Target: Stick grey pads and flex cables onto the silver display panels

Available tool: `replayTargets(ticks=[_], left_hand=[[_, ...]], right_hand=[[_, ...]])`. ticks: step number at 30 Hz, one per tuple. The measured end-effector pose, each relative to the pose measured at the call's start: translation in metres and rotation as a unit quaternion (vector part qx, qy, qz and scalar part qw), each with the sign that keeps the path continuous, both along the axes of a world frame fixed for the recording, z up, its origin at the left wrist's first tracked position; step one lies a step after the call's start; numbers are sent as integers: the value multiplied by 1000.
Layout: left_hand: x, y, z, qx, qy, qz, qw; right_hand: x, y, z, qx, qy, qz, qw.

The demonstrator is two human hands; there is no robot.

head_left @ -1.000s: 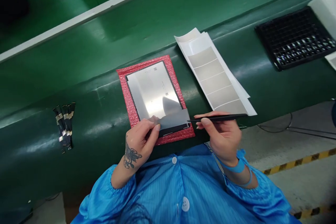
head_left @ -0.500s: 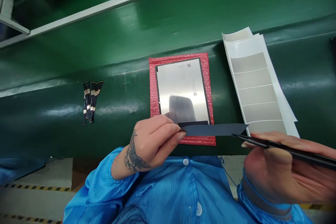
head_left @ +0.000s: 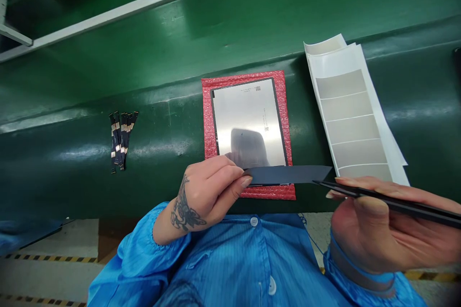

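A thin dark grey strip (head_left: 288, 174) stretches level across the lower edge of a silver-backed display panel (head_left: 239, 110). My left hand (head_left: 209, 192) pinches the strip's left end between thumb and fingers. My right hand (head_left: 385, 225) is closed around black tweezers (head_left: 363, 193), whose tips meet the lower right corner of the strip. Under the panel lies a red bubble-wrap pouch (head_left: 289, 153). The strip and my left hand hide the panel's bottom edge; whether the strip touches the panel I cannot tell.
Right of the panel lies a stack of white sheets (head_left: 387, 129) bearing grey rectangular labels (head_left: 345, 105). Several black flex cables (head_left: 122, 139) lie in a bunch on the green mat (head_left: 169, 153) at left. A pale rail (head_left: 144, 7) crosses the far side.
Both hands have shifted slightly left and up with the strip, which now covers the dark band along the panel's lower edge. The view has turned a little too.
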State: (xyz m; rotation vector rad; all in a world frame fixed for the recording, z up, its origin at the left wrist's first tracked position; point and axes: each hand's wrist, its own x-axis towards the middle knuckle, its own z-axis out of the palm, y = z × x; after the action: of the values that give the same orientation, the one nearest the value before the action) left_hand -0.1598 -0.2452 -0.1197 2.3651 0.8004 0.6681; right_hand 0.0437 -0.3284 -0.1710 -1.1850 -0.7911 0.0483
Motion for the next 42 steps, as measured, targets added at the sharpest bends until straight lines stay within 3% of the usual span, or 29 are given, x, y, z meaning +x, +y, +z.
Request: replayTargets(ticks=[42], left_hand=[[1, 1, -3, -17, 13, 2, 1000]], right_hand=[[-2, -1, 0, -16, 12, -4, 1000]])
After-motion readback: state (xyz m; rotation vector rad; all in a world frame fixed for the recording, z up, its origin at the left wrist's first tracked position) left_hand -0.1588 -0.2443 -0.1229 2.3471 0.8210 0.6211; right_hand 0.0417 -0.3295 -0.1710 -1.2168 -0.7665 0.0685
